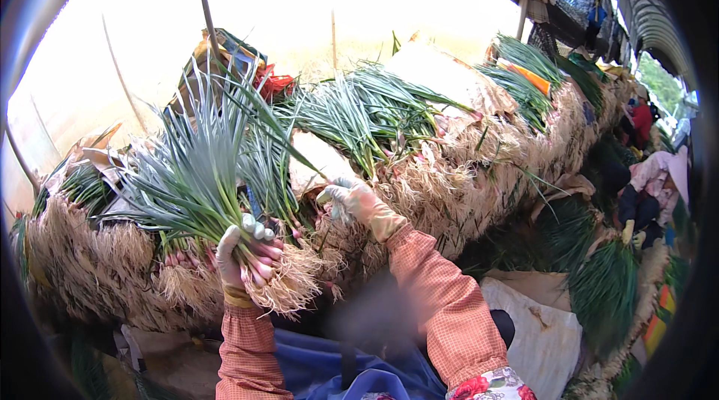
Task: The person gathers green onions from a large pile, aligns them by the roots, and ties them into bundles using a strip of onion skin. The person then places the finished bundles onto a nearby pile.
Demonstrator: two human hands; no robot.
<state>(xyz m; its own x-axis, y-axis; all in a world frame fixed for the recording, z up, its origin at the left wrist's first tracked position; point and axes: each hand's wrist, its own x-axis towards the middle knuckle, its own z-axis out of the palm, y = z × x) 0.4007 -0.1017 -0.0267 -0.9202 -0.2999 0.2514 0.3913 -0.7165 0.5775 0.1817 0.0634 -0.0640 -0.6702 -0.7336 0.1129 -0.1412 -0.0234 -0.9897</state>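
A thick bunch of green onions [191, 186] is in my gloved left hand [239, 254]. Its leaves fan up and to the left, and its pink-purple bulbs [261, 265] and pale roots [292, 279] stick out to the right of my fingers. To the right of the bunch, my gloved right hand [351, 200] pinches a single green onion [286, 144], whose long leaves slant up to the left. My right fingers are near the front of the long heap, and its roots partly blend with those behind.
A long heap of green onions [359, 102] runs across, its matted roots [455, 192] facing me. Pale sheets [449, 74] lie on top. A blue apron [314, 360] covers my lap. At right, a person [654, 186] sits by more onions [606, 287], near a white sack [528, 332].
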